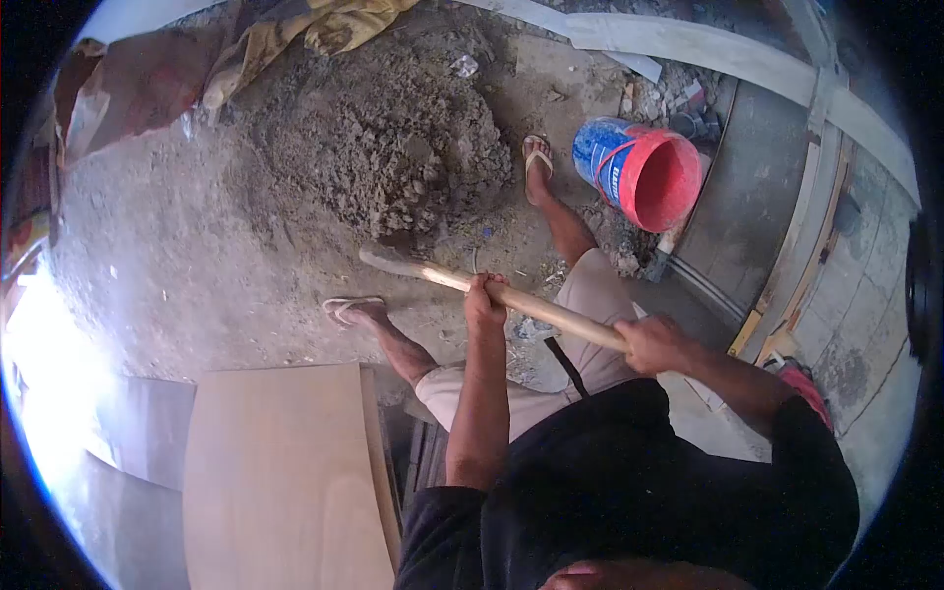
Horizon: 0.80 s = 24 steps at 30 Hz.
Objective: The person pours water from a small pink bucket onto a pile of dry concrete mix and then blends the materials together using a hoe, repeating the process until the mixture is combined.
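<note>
A long wooden-handled hoe (551, 313) slants across in front of my body. My left hand (485, 301) is wrapped round the middle of its handle, and my right hand (653, 344) grips the handle's near end. At the far end, the dark hoe head meets the lower edge of a heap of wet grey mortar (418, 162); most of the blade is hidden there. My sandalled feet stand apart on the ground, one beside the heap and the other below it.
A blue and red bucket (629, 172) lies tipped right of the heap, its mouth facing me. Plywood sheets (280, 482) lie at lower left. Rubble (678, 103) and pale boards (698, 49) line the upper right. A crumpled tarp (265, 59) borders the upper left.
</note>
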### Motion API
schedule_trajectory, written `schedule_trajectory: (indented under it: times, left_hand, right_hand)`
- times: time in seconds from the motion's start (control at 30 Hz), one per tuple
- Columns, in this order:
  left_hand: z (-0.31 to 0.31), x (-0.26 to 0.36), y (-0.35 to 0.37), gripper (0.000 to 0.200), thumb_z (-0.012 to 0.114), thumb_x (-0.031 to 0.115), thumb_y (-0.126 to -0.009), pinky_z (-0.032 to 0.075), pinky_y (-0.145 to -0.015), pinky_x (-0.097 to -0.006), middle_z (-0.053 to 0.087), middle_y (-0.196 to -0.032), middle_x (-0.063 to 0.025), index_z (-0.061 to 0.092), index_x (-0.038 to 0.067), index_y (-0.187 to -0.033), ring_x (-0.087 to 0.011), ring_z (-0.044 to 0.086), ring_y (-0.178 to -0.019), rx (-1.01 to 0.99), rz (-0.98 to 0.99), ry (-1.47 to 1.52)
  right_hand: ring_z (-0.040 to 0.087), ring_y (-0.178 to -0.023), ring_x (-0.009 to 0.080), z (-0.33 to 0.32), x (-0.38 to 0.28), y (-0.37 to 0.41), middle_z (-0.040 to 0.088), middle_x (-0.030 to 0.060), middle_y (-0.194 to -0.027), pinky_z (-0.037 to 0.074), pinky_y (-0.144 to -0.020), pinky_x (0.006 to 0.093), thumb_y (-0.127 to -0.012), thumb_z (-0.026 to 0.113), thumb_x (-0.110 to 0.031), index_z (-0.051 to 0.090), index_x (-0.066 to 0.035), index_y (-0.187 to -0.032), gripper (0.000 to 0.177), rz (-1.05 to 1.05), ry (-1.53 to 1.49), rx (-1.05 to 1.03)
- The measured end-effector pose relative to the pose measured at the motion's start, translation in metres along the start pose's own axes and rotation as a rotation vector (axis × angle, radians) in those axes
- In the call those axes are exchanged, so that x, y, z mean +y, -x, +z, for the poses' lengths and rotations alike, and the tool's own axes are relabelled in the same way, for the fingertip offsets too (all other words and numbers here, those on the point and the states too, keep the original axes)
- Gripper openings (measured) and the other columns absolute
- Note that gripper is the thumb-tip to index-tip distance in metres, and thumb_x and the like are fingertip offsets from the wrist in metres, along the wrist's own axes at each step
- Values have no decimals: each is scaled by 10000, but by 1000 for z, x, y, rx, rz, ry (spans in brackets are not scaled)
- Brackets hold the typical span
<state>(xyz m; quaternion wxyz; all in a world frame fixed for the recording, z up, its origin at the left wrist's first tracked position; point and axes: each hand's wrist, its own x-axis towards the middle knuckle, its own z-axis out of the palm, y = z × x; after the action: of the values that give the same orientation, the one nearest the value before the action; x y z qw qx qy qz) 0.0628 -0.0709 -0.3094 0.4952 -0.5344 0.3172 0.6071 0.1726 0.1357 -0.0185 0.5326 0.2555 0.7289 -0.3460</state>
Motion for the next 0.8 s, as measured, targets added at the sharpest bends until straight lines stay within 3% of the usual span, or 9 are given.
schedule_trajectory:
  times: [0.07,0.17,0.27,0.37,0.57,0.67,0.8]
  left_hand:
    - [7,-6,-2,77,586,125,-850,524,-691,-387,591,-778,-86,547,60,-859,-240,605,-735,-25,26,-89]
    - [38,-5,0,110,613,157,-839,516,-708,-382,629,-854,-83,572,96,-921,-234,632,-803,145,-59,-302]
    - [48,-16,-22,158,626,176,-829,498,-739,-399,648,-924,-72,578,124,-970,-237,636,-847,232,-10,-365]
    - [53,-28,-34,198,639,163,-817,476,-772,-438,638,-940,-59,571,126,-999,-241,623,-881,176,57,-359]
    - [82,-37,-39,247,666,118,-791,461,-817,-487,612,-969,-62,569,118,-1019,-239,589,-954,209,148,-363]
    - [82,-37,-35,253,656,122,-801,471,-811,-482,605,-972,-56,564,118,-1037,-240,585,-976,214,137,-382]
    - [122,-51,8,146,645,139,-817,453,-812,-407,611,-903,-31,617,86,-950,-178,580,-842,278,232,-393]
  right_hand:
    - [662,-769,384,1,33,-3,679,165,-831,515,-704,497,-713,687,-189,597,-102,-1031,342,5,-12,23]
    - [660,-798,383,11,86,-28,677,170,-840,510,-723,498,-715,690,-208,622,-109,-1001,310,68,-18,29]
    - [657,-821,385,52,151,-68,673,182,-851,503,-735,502,-712,687,-216,639,-110,-968,281,-48,-110,168]
    - [650,-837,392,60,176,-92,670,189,-864,499,-743,505,-708,682,-204,643,-99,-958,274,63,-92,197]
    - [640,-890,383,44,207,-127,657,169,-881,495,-774,486,-684,653,-100,633,-69,-940,259,-2,-198,342]
    - [642,-884,379,53,219,-129,657,170,-876,495,-771,485,-687,656,-112,635,-70,-943,260,-42,-200,352]
    - [650,-834,379,45,223,-102,664,161,-849,503,-741,486,-695,660,-136,638,-78,-940,253,-95,-203,392]
